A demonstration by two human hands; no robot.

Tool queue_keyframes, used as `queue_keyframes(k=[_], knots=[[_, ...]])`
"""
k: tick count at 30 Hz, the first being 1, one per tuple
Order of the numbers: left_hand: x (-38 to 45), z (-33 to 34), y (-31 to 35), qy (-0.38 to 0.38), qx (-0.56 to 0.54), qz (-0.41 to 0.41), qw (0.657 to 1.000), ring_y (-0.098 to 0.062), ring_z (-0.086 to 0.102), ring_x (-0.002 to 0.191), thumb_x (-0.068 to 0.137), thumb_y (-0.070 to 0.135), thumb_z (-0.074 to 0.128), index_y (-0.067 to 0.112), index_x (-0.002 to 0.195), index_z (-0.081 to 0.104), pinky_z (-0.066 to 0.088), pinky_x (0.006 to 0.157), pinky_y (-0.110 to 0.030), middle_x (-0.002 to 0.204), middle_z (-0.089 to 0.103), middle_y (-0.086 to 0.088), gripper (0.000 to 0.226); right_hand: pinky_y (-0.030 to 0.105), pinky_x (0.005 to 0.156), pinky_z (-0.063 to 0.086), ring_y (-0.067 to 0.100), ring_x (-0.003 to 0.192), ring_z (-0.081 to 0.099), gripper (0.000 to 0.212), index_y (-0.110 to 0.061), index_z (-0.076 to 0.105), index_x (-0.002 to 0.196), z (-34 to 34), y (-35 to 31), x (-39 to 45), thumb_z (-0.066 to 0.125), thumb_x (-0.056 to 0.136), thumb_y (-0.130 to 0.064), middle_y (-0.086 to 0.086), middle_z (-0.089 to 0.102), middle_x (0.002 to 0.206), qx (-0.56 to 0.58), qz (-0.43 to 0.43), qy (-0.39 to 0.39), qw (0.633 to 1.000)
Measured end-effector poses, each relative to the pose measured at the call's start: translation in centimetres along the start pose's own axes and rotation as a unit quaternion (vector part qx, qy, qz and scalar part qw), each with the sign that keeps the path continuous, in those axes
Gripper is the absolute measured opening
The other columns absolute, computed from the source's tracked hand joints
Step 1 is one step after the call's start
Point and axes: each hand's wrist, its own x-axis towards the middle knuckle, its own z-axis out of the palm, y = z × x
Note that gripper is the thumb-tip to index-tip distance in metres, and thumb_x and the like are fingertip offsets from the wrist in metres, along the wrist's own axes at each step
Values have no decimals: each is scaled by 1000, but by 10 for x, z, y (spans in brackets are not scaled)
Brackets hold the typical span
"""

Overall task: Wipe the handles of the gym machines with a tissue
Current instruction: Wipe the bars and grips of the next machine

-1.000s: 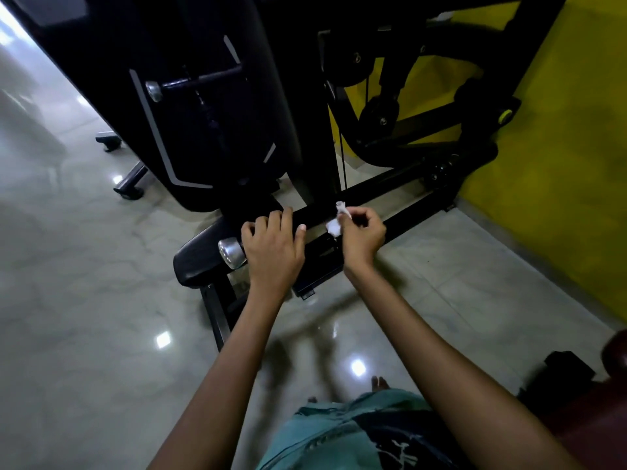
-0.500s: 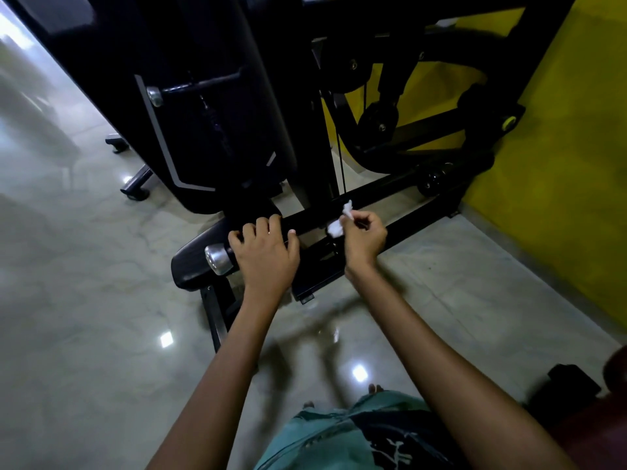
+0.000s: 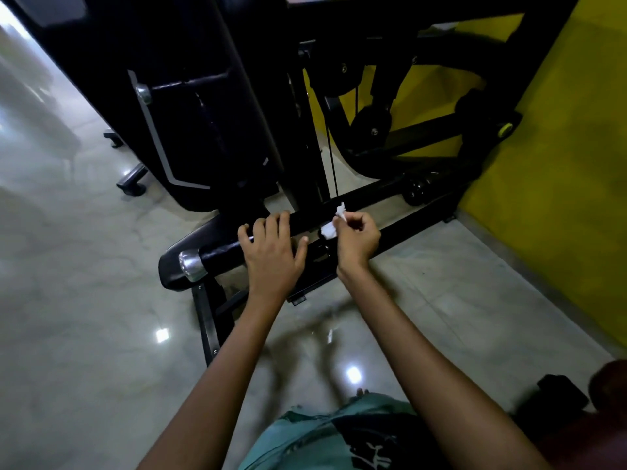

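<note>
Here, the fingers (image 3: 353,221) of the right hand (image 3: 358,242) pinched a small crumpled white tissue (image 3: 328,229) against the black padded bar handle with a chrome end cap (image 3: 217,254), while the left hand (image 3: 271,251) lay over that handle with fingers spread and curled round its far side. Beyond stood the black steel gym machine (image 3: 203,113) on the glossy pale marble floor (image 3: 84,300), beside a yellow wall (image 3: 559,147). So little tissue might well shred or slip from the pinch, leaving parts unwiped.
</note>
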Motion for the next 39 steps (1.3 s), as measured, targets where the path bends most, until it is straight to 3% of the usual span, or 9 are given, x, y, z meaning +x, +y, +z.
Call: queue_keyframes(k=[13,15,17,21,25,27,31,34,39], knots=[[0,7,1,45,11,3,999,-29,55,101,82,44,43,8,124,54,37,96,-48,109,60,-11,56,19,72,55,15,86,62,13,-1,66,95,-28,-17,73,66,82,0,13,67,99,19,24,129,991],[0,9,0,61,15,6,998,-29,54,100,82,43,43,8,124,54,33,95,-48,109,60,-11,56,22,78,55,15,89,63,15,-2,68,98,-26,-24,69,66,83,-4,10,68,98,11,-3,116,993],[0,11,-1,75,16,10,997,-28,53,100,81,43,45,8,124,54,30,95,-46,109,60,-11,55,9,75,50,14,91,62,18,-1,68,102,-28,-39,69,64,85,-3,10,68,100,-30,-97,88,991],[0,13,-1,84,12,7,996,-28,52,100,81,42,46,7,123,54,30,95,-47,109,60,-11,55,0,81,38,16,91,61,18,3,69,98,-32,-66,100,56,85,4,13,68,98,-260,-347,37,900],[0,13,-1,86,8,8,996,-29,54,99,81,41,46,7,122,55,29,95,-46,109,61,-11,54,38,114,20,29,101,59,17,-4,65,100,-28,-62,113,54,87,-4,14,67,100,-581,-292,-72,756],[0,13,-1,89,5,7,996,-29,53,99,81,41,46,7,122,55,29,95,-47,109,61,-11,54,40,108,31,32,100,59,16,-1,62,101,-24,-63,102,54,87,-2,18,65,100,-610,-293,-72,733],[-1,12,0,95,1,3,995,-27,51,99,80,41,45,8,121,55,31,94,-47,107,60,-11,54,36,79,54,31,93,64,19,-2,67,99,-22,-59,76,51,89,1,17,67,96,-540,-314,-136,769],[0,12,0,97,0,4,995,-27,49,100,81,42,45,8,121,54,31,95,-47,108,60,-10,54,30,72,49,27,92,63,19,-5,69,101,-28,-69,85,54,90,-3,14,68,93,-532,-327,-100,774],[-1,11,0,83,-1,5,997,-28,52,100,81,43,42,9,123,52,34,95,-48,109,60,-10,55,35,62,47,32,88,58,7,3,67,81,-31,-71,96,64,77,8,19,66,82,-610,-344,-37,713]])
